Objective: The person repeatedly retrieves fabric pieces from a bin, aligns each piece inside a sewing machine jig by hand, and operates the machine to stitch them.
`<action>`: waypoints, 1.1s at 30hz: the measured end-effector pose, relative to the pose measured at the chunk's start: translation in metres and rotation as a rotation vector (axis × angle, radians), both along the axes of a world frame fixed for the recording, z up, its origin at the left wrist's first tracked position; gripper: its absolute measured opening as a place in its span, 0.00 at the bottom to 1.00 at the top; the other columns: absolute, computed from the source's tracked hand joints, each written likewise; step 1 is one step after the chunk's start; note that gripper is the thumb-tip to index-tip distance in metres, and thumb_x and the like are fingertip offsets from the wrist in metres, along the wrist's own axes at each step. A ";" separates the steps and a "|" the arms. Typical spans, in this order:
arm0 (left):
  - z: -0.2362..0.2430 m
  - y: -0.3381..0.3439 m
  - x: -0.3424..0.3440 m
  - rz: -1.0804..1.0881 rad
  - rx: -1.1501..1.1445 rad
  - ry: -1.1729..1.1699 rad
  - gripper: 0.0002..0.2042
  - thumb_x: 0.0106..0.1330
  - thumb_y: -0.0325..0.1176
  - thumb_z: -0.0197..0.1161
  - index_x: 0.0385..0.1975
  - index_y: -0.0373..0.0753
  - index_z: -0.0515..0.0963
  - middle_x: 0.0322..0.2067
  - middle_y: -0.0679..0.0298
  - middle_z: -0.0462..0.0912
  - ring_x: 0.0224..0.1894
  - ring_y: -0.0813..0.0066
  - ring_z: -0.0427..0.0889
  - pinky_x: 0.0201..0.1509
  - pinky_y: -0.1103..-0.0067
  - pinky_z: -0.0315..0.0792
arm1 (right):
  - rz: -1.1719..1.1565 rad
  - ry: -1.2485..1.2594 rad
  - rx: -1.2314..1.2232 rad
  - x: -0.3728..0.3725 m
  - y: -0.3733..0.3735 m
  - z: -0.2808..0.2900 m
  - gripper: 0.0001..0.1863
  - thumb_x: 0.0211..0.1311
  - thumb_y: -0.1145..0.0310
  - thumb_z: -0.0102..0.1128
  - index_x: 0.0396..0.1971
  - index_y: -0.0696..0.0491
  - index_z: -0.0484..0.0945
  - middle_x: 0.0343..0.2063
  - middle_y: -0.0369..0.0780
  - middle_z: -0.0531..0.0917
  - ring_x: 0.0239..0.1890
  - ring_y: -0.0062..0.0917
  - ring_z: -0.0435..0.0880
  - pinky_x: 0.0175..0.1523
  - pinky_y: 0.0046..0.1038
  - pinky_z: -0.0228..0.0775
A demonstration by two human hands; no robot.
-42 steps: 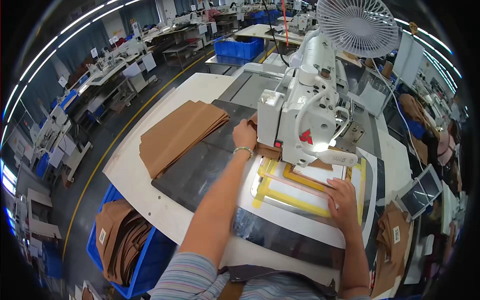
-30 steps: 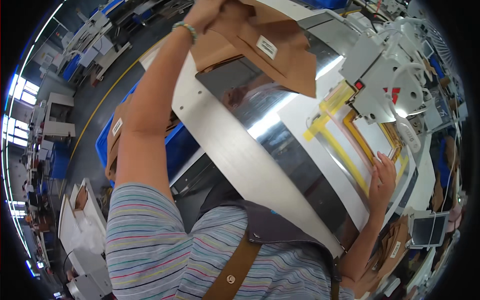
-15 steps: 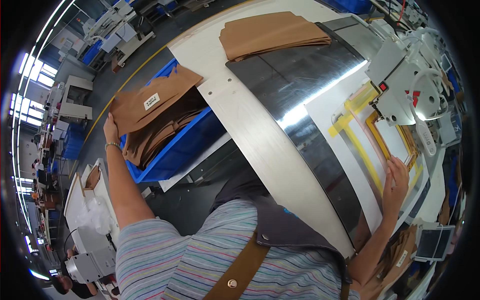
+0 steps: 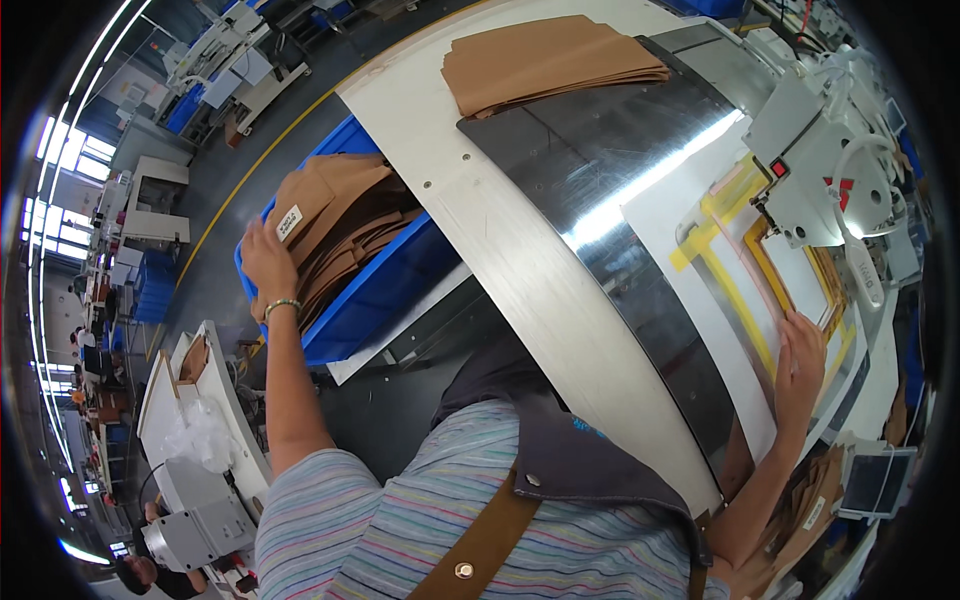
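My left hand (image 4: 270, 262) is at the left, its slightly bent fingers resting on brown fabric pieces (image 4: 335, 195), the top one bearing a white label, piled in a blue bin (image 4: 365, 325). My right hand (image 4: 800, 365) lies at the right with fingers extended, touching the yellow rectangular frame (image 4: 770, 270) under the white machine head (image 4: 820, 180). Yellow tape borders a white sheet around the frame. A flat stack of brown pieces (image 4: 545, 65) sits at the top of the work table (image 4: 520, 280), partly over a dark metal plate.
A screen (image 4: 875, 480) stands at the lower right beside more brown pieces (image 4: 815, 525). Another white machine (image 4: 190, 525) and a table (image 4: 225, 380) with clear plastic bags are at the lower left, where a co-worker (image 4: 155, 575) is partly visible. A yellow floor line runs along the aisle.
My left hand went from beside the machine to the bin, carrying a labelled brown piece that now lies lower on the pile. My right hand stayed at the frame. The view swung downward and left.
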State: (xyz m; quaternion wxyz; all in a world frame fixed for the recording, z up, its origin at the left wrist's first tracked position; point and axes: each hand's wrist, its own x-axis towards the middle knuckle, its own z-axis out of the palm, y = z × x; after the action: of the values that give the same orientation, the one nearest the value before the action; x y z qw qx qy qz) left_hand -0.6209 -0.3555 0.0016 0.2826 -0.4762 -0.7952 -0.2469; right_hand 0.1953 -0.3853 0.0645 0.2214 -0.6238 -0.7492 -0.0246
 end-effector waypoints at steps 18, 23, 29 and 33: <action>0.077 0.147 0.247 -0.979 -0.227 -0.468 0.20 0.83 0.36 0.57 0.67 0.33 0.78 0.65 0.51 0.81 0.68 0.59 0.79 0.72 0.65 0.72 | -0.100 0.023 0.155 0.026 0.001 -0.011 0.10 0.69 0.72 0.64 0.47 0.54 0.87 0.51 0.39 0.89 0.59 0.34 0.83 0.76 0.46 0.62; 0.096 0.141 0.462 -1.641 -0.738 -0.606 0.10 0.74 0.23 0.63 0.50 0.33 0.86 0.46 0.58 0.89 0.48 0.71 0.85 0.55 0.75 0.78 | -0.072 0.079 0.189 0.020 -0.003 -0.011 0.09 0.69 0.70 0.65 0.45 0.54 0.87 0.47 0.38 0.90 0.54 0.33 0.84 0.67 0.42 0.68; 0.079 0.141 0.579 -1.857 -0.557 0.131 0.15 0.65 0.28 0.74 0.51 0.34 0.85 0.45 0.59 0.86 0.45 0.62 0.84 0.49 0.74 0.78 | -0.016 0.178 0.083 0.017 0.000 -0.007 0.10 0.67 0.72 0.68 0.46 0.54 0.88 0.46 0.38 0.90 0.53 0.34 0.84 0.61 0.37 0.70; 0.042 0.151 0.592 -1.846 -0.493 -0.164 0.18 0.60 0.29 0.78 0.49 0.34 0.84 0.41 0.59 0.82 0.44 0.61 0.82 0.50 0.72 0.78 | -0.005 0.146 0.059 0.021 -0.002 -0.010 0.09 0.66 0.71 0.69 0.45 0.53 0.88 0.45 0.38 0.90 0.50 0.35 0.85 0.59 0.38 0.74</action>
State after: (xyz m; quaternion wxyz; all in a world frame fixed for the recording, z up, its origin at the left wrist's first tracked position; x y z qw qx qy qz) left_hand -0.0293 -0.2043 0.0435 -0.1882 -0.9423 -0.1533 -0.2305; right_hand 0.2161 -0.3876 0.0547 0.2936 -0.6191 -0.7284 -0.0016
